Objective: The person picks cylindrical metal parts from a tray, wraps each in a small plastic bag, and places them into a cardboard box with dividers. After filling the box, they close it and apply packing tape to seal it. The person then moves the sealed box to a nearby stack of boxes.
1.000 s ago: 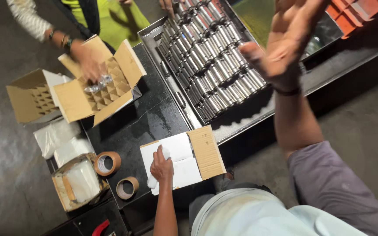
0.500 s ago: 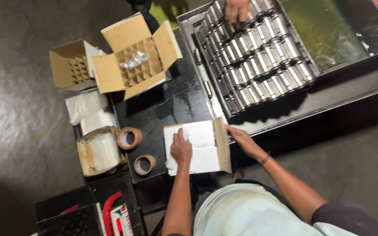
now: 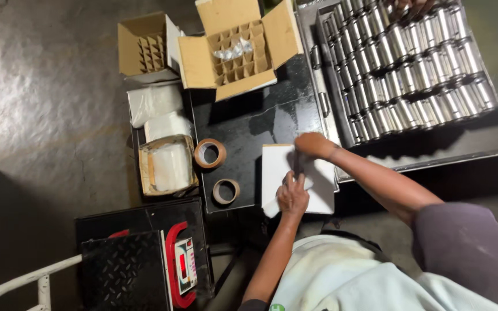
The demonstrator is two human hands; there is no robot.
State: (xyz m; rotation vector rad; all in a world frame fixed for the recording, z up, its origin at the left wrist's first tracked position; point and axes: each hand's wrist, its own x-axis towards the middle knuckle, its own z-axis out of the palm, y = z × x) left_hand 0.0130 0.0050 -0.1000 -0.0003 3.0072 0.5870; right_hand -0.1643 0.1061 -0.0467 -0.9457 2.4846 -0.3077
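Head view: both your hands press on the white flat box (image 3: pixel 278 167) at the black worktop's (image 3: pixel 243 124) near right corner.
Your left hand (image 3: pixel 293 196) lies flat on its near edge; your right hand (image 3: pixel 312 145) is closed loosely at its far edge, beside the tape rolls (image 3: pixel 210 154).

The black surface (image 3: pixel 260 124) holds an open brown box (image 3: pixel 234 49), two tape rolls (image 3: pixel 210 154), a flat white box (image 3: pixel 298 178) and a tray of shiny cans (image 3: pixel 410 63).

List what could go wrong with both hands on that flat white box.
The flat white box overhangs the black table's near edge, so pressure from the left hand could tip it off. The right hand works close to the tray of metal cans; the forearm might knock it.
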